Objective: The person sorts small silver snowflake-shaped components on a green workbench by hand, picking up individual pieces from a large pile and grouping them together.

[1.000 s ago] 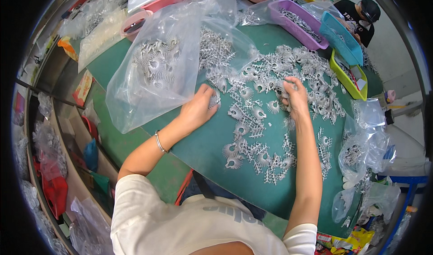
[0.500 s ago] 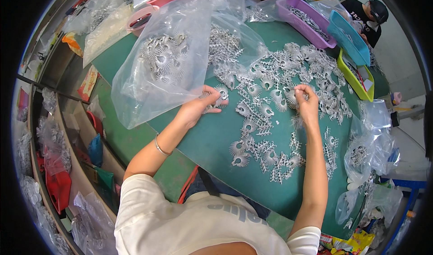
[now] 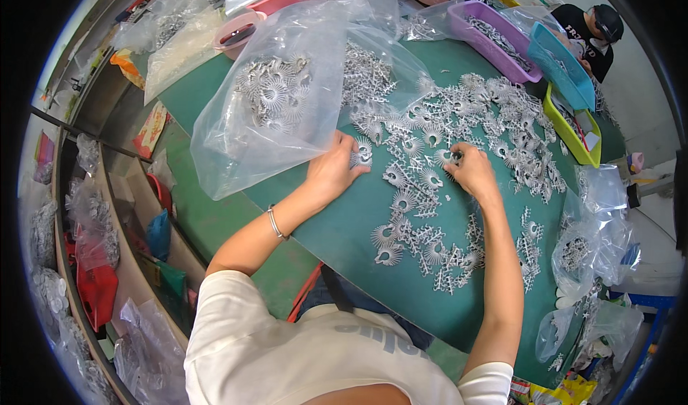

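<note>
Tabletop (image 3: 344,261) carries a loose spread of grey fan-shaped pieces (image 3: 404,201) tangled with branched strips (image 3: 444,283), running from its middle toward the far right corner. I have the left hand (image 3: 331,168) near the left edge, fingers and thumb closed around at least one fan (image 3: 362,154), just beside a clear bag (image 3: 222,150) that hangs past that edge with more fans inside. Right hand (image 3: 476,171) is over the middle of the spread, thumb and fingertip pinching a grey part (image 3: 456,158); partly hidden, can't tell its full shape.

To handle these well, I'd grip by the solid inner hub, not the thin spokes, which look easy to snag or bend. Lift straight up so strips don't come along. Light pinch on the right; no hard squeeze on the left, spokes could interlock. Mind the bag film: could catch.
</note>
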`<state>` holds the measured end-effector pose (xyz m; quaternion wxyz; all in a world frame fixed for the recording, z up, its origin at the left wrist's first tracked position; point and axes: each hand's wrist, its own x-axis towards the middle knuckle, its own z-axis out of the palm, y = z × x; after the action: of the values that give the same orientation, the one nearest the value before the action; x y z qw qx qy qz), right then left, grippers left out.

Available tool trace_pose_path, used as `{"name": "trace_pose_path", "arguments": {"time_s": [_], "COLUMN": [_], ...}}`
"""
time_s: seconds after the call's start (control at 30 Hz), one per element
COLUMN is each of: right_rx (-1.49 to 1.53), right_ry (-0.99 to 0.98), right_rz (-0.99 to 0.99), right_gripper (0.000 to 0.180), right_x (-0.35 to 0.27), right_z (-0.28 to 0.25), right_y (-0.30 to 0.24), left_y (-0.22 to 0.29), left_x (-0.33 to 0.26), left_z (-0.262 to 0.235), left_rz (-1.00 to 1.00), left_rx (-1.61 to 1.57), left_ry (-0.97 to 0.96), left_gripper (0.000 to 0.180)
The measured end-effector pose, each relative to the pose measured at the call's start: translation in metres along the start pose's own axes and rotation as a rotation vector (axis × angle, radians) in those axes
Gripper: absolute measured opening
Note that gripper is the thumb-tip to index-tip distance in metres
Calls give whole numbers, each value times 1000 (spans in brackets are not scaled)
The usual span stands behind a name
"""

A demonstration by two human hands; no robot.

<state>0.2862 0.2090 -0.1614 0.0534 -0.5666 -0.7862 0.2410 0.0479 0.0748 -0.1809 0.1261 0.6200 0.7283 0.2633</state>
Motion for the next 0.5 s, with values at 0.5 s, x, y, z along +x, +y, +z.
{"name": "trace_pose_path", "arguments": {"time_s": [0.5], "right_rx": [1169], "right_ry": [33], "right_rz": [87], "right_gripper": [37], "right_x": [-47], "right_z": [-19], "right_y": [14], "left_y": [-6], "left_x": [-2], "left_z": [-9], "left_rz": [-13], "left_rx": [-199], "left_ry": [6], "left_gripper": [46]}}
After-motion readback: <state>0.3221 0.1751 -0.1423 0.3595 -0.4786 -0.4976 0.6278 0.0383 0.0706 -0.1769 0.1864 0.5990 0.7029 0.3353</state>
